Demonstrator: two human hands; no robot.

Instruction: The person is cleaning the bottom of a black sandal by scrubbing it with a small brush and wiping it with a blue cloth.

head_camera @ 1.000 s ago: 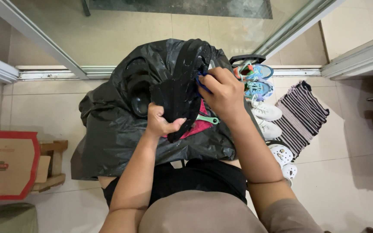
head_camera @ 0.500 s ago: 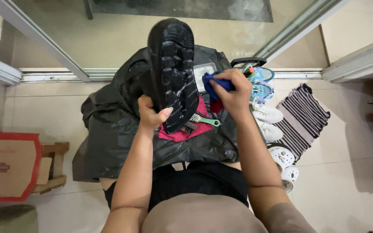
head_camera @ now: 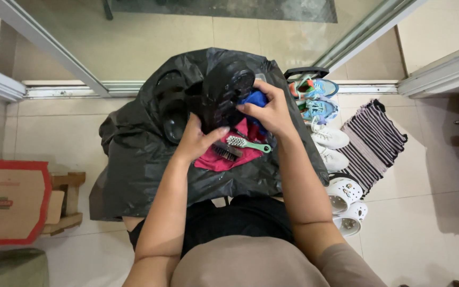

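Observation:
A black shoe is held over a black plastic sheet spread on my lap. My left hand grips the shoe from below at its near end. My right hand presses a blue cloth against the shoe's right side. A second black shoe lies on the sheet to the left. Just under my hands lie a pink cloth, a small green-handled brush and a dark brush.
Right of my lap stand blue-and-orange sneakers, white sneakers, white clogs and a striped mat. A red-edged cardboard box sits on a wooden stool at left. A glass sliding door's track runs ahead.
The shoe, raised sole-up half a second ago, has come back down toward the sheet. My right hand with the blue cloth stays on its right side.

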